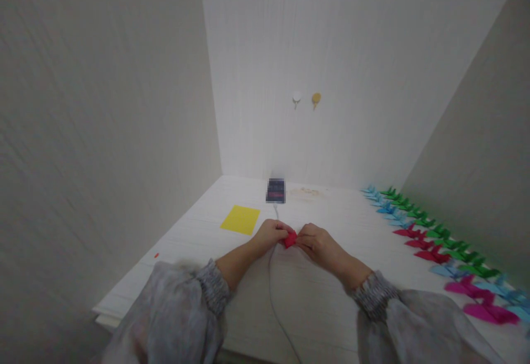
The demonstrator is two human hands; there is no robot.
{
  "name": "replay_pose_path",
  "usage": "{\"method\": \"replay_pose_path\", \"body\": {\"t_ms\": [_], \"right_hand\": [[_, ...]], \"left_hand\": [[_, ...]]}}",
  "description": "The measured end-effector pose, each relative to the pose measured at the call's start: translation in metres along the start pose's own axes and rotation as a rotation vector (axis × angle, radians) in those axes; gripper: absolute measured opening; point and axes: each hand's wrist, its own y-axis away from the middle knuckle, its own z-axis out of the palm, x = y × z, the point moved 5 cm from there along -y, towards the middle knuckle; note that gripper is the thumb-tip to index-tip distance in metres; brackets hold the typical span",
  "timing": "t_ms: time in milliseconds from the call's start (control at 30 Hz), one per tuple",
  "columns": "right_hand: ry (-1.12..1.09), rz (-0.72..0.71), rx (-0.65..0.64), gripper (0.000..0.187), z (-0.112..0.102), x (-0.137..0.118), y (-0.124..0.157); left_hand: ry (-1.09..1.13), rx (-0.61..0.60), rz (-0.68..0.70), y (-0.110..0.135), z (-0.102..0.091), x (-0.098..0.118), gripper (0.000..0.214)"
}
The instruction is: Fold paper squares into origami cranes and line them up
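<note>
A small folded piece of red paper [290,239] is held between my two hands, just above the middle of the white table. My left hand [271,232] pinches its left side, fingers closed. From the other side, the fingertips of my right hand [315,242] close on its right edge. The fingers hide parts of the paper, so its full shape does not show. Left of and beyond my left hand lies a flat yellow paper sheet [240,220].
Rows of folded paper cranes [430,253] in green, blue, red and pink line the right side. A blurred-out dark device [276,191] stands at the back, its white cable [271,286] running under my hands. Two hooks [316,99] are on the wall. An orange scrap [156,255] lies left.
</note>
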Motion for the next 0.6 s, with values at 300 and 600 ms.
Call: {"method": "replay_pose_path", "body": {"t_ms": [300, 600], "right_hand": [[-0.136, 0.118, 0.02, 0.019, 0.001, 0.008, 0.001], [-0.287, 0.366, 0.166, 0.018, -0.004, 0.025, 0.005]], "left_hand": [[-0.13, 0.002, 0.11, 0.003, -0.001, 0.009, 0.016], [0.282, -0.158, 0.012, 0.007, 0.008, 0.008, 0.039]]}}
